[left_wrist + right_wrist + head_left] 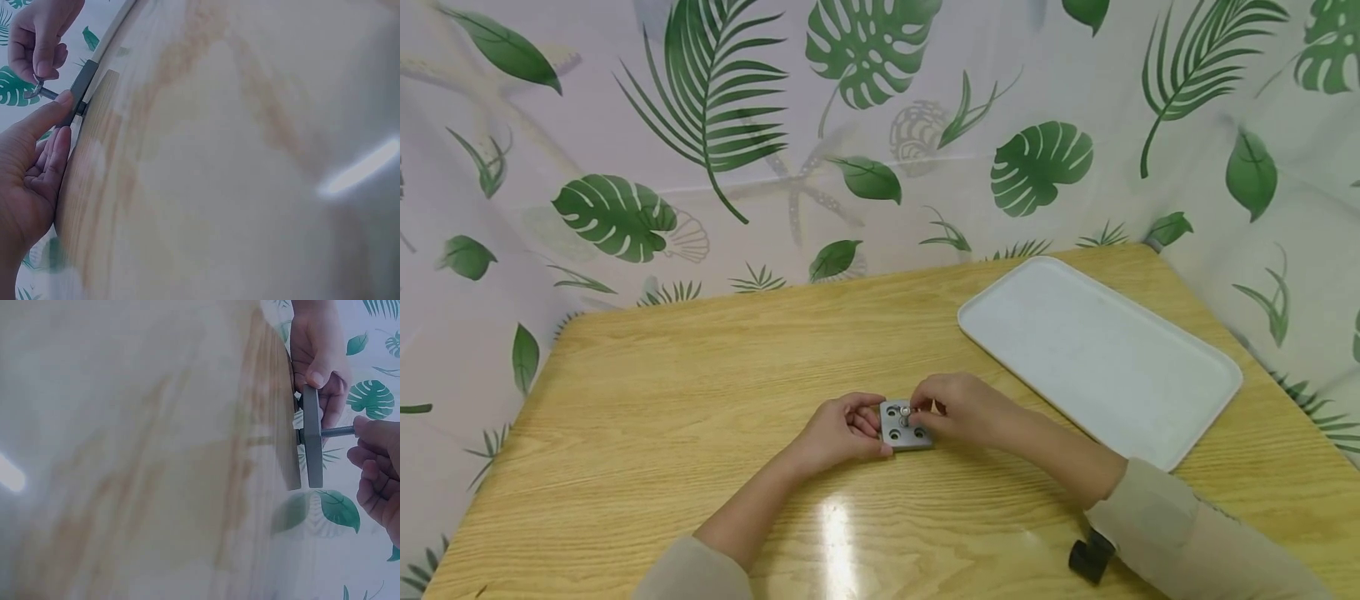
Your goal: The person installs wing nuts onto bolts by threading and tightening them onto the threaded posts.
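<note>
A small square grey metal plate (907, 442) with several round holes lies near the middle of the wooden table. My left hand (841, 430) grips it by the left side, thumb at the near corner and index finger at the far one. A threaded metal bolt (337, 431) stands upright out of the plate. My right hand (964, 408) pinches its top end between thumb and fingertips. In the left wrist view the bolt's bright metal head (37, 89) shows just below the right fingertips. Short dark pieces show under the plate (314, 447) in the right wrist view.
A white rectangular tray (1097, 350) lies at the right of the wooden table (700, 392), behind the right forearm. A black object (1091, 558) sits beneath the right sleeve. Leaf-patterned cloth (865, 175) hangs along the table's back and sides.
</note>
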Tool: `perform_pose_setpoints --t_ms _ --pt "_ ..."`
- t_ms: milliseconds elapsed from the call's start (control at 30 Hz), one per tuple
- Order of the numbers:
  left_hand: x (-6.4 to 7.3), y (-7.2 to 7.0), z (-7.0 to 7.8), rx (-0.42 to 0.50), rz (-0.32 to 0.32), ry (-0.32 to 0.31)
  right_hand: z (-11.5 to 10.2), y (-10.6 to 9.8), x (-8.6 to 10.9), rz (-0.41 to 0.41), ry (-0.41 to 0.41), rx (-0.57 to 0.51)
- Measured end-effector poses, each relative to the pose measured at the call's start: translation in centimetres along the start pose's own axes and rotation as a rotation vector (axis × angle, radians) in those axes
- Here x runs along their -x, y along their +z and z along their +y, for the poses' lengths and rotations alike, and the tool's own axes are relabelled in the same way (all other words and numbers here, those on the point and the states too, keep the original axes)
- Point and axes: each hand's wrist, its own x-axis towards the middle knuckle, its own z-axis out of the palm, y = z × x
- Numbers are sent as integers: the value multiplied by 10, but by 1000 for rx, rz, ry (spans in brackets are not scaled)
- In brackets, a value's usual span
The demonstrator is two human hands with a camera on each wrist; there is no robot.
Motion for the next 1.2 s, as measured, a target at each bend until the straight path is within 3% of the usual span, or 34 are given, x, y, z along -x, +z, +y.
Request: perform_pose_setpoints --t_ms 100,233,400,567,733,967,1200 --pt "-6 0 -11 -3 7 -2 -1 -1 2 7 -8 7" --pt "-7 0 -14 -4 10 15 0 -3 5 14 -49 -1" --pt "-7 1 -15 0 6 16 5 -3 8 -42 -60 -66" --pt "-7 1 -15 5 9 6 12 -4 9 -94 106 -226" --pt "-7 2 -16 0 12 10 20 -4 7 -69 283 -436" --pt "-6 2 -18 -11 10 8 27 1 0 -47 340 -602" --pt "-5 2 -16 -27 1 19 29 7 -4 -51 346 -617"
